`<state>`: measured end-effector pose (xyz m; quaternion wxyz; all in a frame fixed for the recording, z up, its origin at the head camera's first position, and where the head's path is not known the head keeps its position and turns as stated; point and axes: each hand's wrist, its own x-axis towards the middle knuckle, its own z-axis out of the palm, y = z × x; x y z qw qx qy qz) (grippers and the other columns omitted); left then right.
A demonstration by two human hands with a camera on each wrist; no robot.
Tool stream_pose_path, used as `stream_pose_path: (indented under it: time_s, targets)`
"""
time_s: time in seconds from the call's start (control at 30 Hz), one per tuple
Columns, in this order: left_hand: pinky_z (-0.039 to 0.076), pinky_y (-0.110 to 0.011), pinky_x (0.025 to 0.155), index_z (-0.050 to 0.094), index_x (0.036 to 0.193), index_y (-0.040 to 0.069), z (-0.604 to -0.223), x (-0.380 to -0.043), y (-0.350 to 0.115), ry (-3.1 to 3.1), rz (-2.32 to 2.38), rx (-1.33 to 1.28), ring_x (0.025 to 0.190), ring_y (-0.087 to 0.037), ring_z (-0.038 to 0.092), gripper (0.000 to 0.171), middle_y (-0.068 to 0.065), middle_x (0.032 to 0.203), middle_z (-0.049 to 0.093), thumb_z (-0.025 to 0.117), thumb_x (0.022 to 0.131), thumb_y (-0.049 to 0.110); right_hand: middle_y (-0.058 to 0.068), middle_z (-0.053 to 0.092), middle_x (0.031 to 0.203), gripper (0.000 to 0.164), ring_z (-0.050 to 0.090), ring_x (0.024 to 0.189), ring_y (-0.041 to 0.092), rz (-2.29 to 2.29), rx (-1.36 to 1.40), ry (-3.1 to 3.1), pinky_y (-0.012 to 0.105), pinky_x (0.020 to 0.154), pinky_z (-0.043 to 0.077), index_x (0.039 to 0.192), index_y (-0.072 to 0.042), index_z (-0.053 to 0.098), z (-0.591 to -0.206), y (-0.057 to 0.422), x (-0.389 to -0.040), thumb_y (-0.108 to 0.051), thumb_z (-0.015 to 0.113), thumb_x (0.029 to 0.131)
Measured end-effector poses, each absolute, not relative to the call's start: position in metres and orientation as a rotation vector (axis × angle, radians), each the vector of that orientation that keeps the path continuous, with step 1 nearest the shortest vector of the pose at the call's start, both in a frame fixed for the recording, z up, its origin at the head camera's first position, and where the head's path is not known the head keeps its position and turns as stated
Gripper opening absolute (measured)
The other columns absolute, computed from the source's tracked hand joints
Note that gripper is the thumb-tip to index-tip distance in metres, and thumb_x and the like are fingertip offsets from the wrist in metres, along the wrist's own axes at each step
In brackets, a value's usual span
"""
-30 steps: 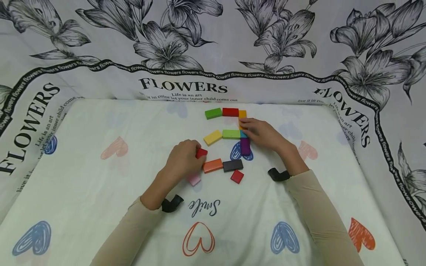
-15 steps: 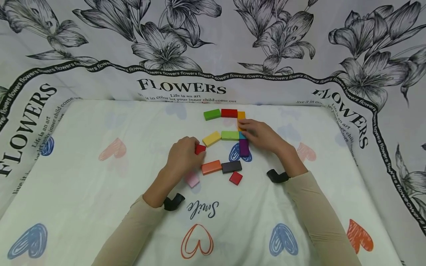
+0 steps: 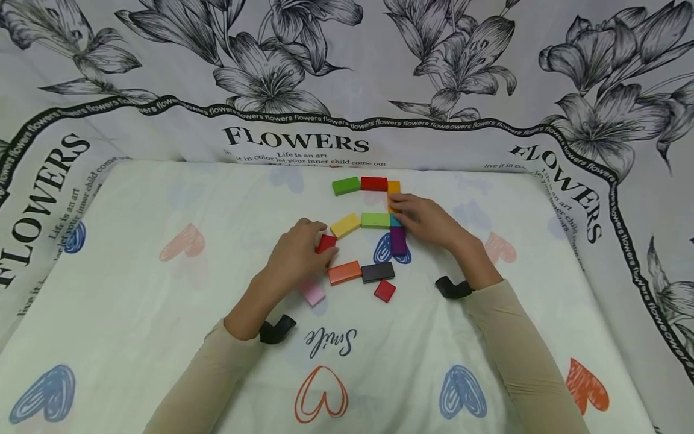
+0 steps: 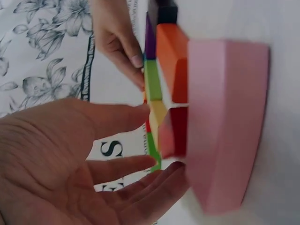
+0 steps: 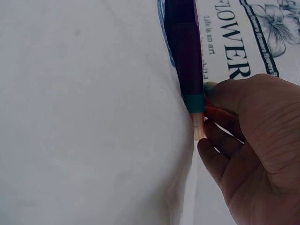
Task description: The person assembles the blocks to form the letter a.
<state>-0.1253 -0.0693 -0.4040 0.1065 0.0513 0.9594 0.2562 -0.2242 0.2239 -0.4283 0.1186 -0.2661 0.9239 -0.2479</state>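
Note:
My left hand (image 3: 295, 253) is spread around a red block (image 3: 326, 243) on the cloth, thumb at its near side and fingertips at its far side. In the left wrist view, thumb and fingers stand apart, with the red block (image 4: 174, 133) seen past them. A pink block (image 3: 312, 293) lies below that hand. My right hand (image 3: 428, 220) rests at the right side of the row, its fingertips over the orange-yellow block (image 3: 394, 187) and its thumb by the blue block (image 3: 396, 220). A purple block (image 3: 398, 242) adjoins the blue one.
Green (image 3: 346, 186) and red blocks (image 3: 374, 184) lie at the far end. Yellow (image 3: 345, 226) and lime blocks (image 3: 375, 220) form a middle row. Orange (image 3: 344, 273) and dark grey blocks (image 3: 378, 272) lie nearer, beside a small red block (image 3: 385, 291). A printed cloth (image 3: 162, 319) covers the table.
My left hand's thumb and fingers have spread apart around the red block, showing more of it. My right hand has stayed in place.

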Motion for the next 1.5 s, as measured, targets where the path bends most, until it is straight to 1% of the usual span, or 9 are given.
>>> stream_pose_path:
  time_s: [0.07, 0.13, 0.2, 0.3, 0.43, 0.63, 0.93, 1.23, 1.5]
  targets:
    - [0.063, -0.045, 0.091, 0.057, 0.15, 0.004, -0.402, -0.125, -0.076, 2.78, 0.727, 0.212, 0.11, -0.032, 0.068, 0.064, -0.018, 0.144, 0.06, 0.077, 0.096, 0.032, 0.007, 0.048, 0.166, 0.045, 0.038, 0.159, 0.032, -0.729, -0.781, 2.702, 0.053, 0.13, 0.034, 0.152, -0.007, 0.056, -0.429, 0.224, -0.224, -0.018, 0.06, 0.108]
    - [0.061, -0.048, 0.102, 0.054, 0.153, 0.006, -0.4, -0.125, -0.083, 2.742, 0.677, 0.285, 0.122, -0.032, 0.066, 0.067, -0.015, 0.151, 0.056, 0.078, 0.095, 0.03, 0.006, 0.049, 0.166, 0.045, 0.039, 0.159, 0.031, -0.729, -0.778, 2.708, 0.053, 0.13, 0.034, 0.151, -0.008, 0.057, -0.431, 0.224, -0.224, -0.018, 0.061, 0.108]
    - [0.058, -0.05, 0.109, 0.053, 0.155, 0.008, -0.399, -0.125, -0.087, 2.701, 0.652, 0.357, 0.132, -0.032, 0.063, 0.068, -0.013, 0.155, 0.055, 0.079, 0.095, 0.027, 0.006, 0.049, 0.165, 0.045, 0.04, 0.159, 0.031, -0.731, -0.773, 2.714, 0.052, 0.13, 0.034, 0.151, -0.008, 0.057, -0.431, 0.225, -0.225, -0.018, 0.061, 0.108]
    - [0.054, -0.05, 0.114, 0.056, 0.153, 0.01, -0.401, -0.127, -0.091, 2.677, 0.616, 0.441, 0.137, -0.03, 0.059, 0.063, -0.01, 0.155, 0.056, 0.078, 0.095, 0.022, 0.006, 0.049, 0.165, 0.045, 0.04, 0.159, 0.031, -0.727, -0.771, 2.714, 0.052, 0.13, 0.034, 0.151, -0.008, 0.057, -0.431, 0.225, -0.224, -0.018, 0.061, 0.108]
    - [0.054, -0.049, 0.114, 0.059, 0.15, 0.01, -0.402, -0.129, -0.092, 2.696, 0.583, 0.504, 0.138, -0.03, 0.059, 0.058, -0.01, 0.153, 0.059, 0.077, 0.096, 0.019, 0.007, 0.048, 0.166, 0.045, 0.039, 0.159, 0.031, -0.726, -0.774, 2.706, 0.052, 0.13, 0.034, 0.152, -0.008, 0.056, -0.429, 0.225, -0.224, -0.018, 0.06, 0.108]
    - [0.054, -0.049, 0.114, 0.062, 0.148, 0.009, -0.402, -0.128, -0.092, 2.715, 0.576, 0.527, 0.138, -0.031, 0.06, 0.057, -0.011, 0.151, 0.061, 0.079, 0.095, 0.021, 0.006, 0.049, 0.166, 0.045, 0.039, 0.159, 0.03, -0.733, -0.78, 2.712, 0.051, 0.13, 0.034, 0.151, -0.008, 0.056, -0.43, 0.225, -0.225, -0.019, 0.061, 0.108]
    - [0.054, -0.049, 0.114, 0.064, 0.146, 0.01, -0.407, -0.127, -0.09, 2.743, 0.609, 0.516, 0.134, -0.03, 0.062, 0.059, -0.009, 0.145, 0.065, 0.082, 0.092, 0.027, 0.006, 0.049, 0.166, 0.045, 0.038, 0.16, 0.031, -0.732, -0.78, 2.716, 0.052, 0.13, 0.034, 0.151, -0.008, 0.056, -0.431, 0.225, -0.225, -0.019, 0.061, 0.108]
    - [0.057, -0.047, 0.11, 0.064, 0.145, 0.008, -0.407, -0.122, -0.083, 2.788, 0.562, 0.474, 0.127, -0.029, 0.066, 0.063, -0.01, 0.139, 0.067, 0.084, 0.091, 0.031, 0.006, 0.048, 0.166, 0.045, 0.038, 0.16, 0.031, -0.725, -0.766, 2.703, 0.052, 0.131, 0.033, 0.152, -0.008, 0.056, -0.433, 0.225, -0.225, -0.019, 0.06, 0.108]
    - [0.057, -0.047, 0.109, 0.063, 0.145, 0.008, -0.405, -0.121, -0.08, 2.815, 0.545, 0.462, 0.127, -0.029, 0.066, 0.064, -0.011, 0.139, 0.067, 0.084, 0.09, 0.033, 0.006, 0.048, 0.166, 0.045, 0.037, 0.16, 0.031, -0.724, -0.772, 2.708, 0.053, 0.131, 0.033, 0.152, -0.008, 0.055, -0.431, 0.225, -0.225, -0.018, 0.06, 0.108]
